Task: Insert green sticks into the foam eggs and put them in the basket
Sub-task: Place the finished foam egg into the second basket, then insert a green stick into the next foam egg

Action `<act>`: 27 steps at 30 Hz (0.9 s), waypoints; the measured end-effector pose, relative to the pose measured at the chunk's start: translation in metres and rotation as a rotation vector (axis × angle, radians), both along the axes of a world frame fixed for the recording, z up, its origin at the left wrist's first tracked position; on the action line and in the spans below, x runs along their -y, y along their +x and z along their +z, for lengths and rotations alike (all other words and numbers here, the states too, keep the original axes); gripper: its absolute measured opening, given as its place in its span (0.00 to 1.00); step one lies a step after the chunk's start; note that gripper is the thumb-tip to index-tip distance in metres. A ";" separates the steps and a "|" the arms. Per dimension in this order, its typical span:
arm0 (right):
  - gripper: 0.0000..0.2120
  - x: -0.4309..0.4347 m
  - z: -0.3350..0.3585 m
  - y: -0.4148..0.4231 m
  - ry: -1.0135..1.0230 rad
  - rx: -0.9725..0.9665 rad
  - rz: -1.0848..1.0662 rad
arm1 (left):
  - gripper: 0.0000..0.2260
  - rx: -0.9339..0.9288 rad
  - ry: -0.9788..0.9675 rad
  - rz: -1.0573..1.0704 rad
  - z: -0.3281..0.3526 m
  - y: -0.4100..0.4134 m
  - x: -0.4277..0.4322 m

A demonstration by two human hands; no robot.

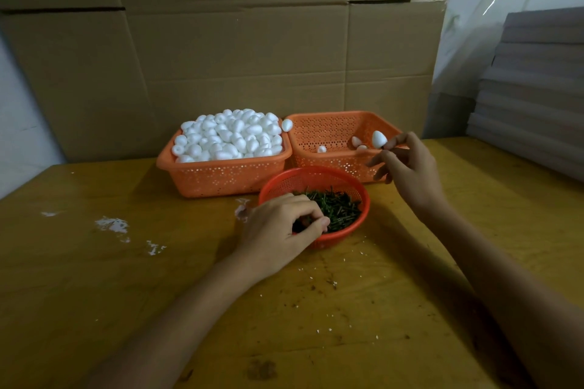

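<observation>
Foam egg [379, 138] on a short stick sits pinched between the thumb and forefinger of the right hand [407, 164], held over the near right corner of the right-hand orange basket [331, 129]; the remaining fingers fan loosely apart. Three other eggs [357, 141] lie on that basket's floor, well apart from its far wall. Just beside it on the left, touching side to side, stands a second orange basket [221, 177] heaped above its rim with plain white foam eggs [229, 136], and one stray egg [287, 125] rests on the rims where the two baskets meet. In front of both, near the gap between them, a round red bowl [316, 177] holds a pile of green sticks [338, 205]. The left hand [284, 230] is curled over the bowl's near left edge, fingertips drawn together down in the sticks; whether it grips any cannot be told, since the fingers hide them. That hand also covers the bowl's near rim. The yellow-brown desk [158, 294] carries white foam crumbs [112, 225] to the left and small dark and pale bits [331, 284] in front of the bowl. A large cardboard sheet [221, 41] stands behind the baskets, and a stack of grey boards [534, 88] rises at the right.
</observation>
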State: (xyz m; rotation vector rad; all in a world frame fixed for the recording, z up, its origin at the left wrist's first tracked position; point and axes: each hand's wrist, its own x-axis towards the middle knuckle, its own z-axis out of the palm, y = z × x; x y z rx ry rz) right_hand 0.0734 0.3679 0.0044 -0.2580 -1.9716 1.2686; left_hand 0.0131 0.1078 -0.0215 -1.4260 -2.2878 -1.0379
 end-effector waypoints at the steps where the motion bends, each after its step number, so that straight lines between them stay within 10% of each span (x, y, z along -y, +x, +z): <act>1: 0.01 -0.002 -0.001 -0.001 0.001 -0.001 -0.004 | 0.11 0.005 -0.001 -0.004 0.000 0.000 0.000; 27: 0.17 -0.007 0.002 -0.014 0.143 0.030 -0.125 | 0.11 0.022 0.012 0.007 -0.004 0.000 -0.005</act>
